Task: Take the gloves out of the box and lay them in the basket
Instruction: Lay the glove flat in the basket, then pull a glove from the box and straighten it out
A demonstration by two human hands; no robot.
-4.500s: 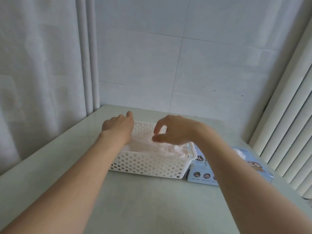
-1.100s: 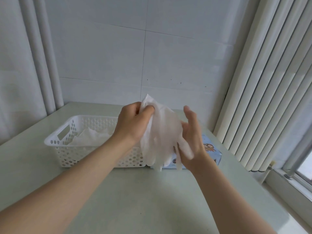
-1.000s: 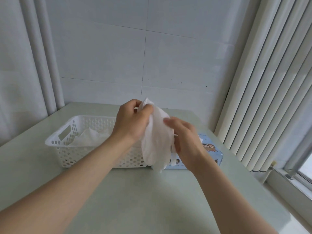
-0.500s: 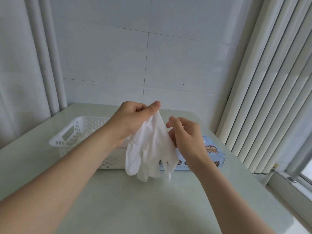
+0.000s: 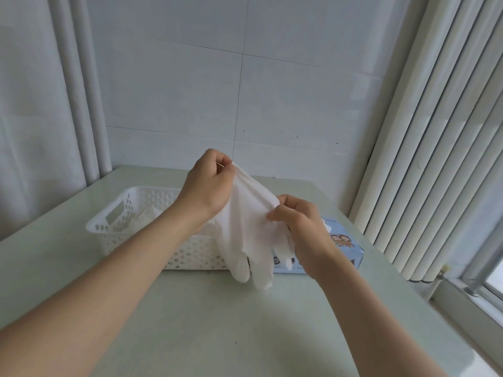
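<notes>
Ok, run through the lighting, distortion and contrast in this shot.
Head view: soft, even daylight, brightest by the window at lower right; no hard glare, only faint shadows on the table. Head view: wide-angle lens splays the vertical blinds outward. Head view: the white glove barely separates from the white basket.

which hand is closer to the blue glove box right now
Right. The right hand pinches the glove directly in front of the blue box; the left hand grips the glove's cuff higher up, over toward the basket.
</notes>
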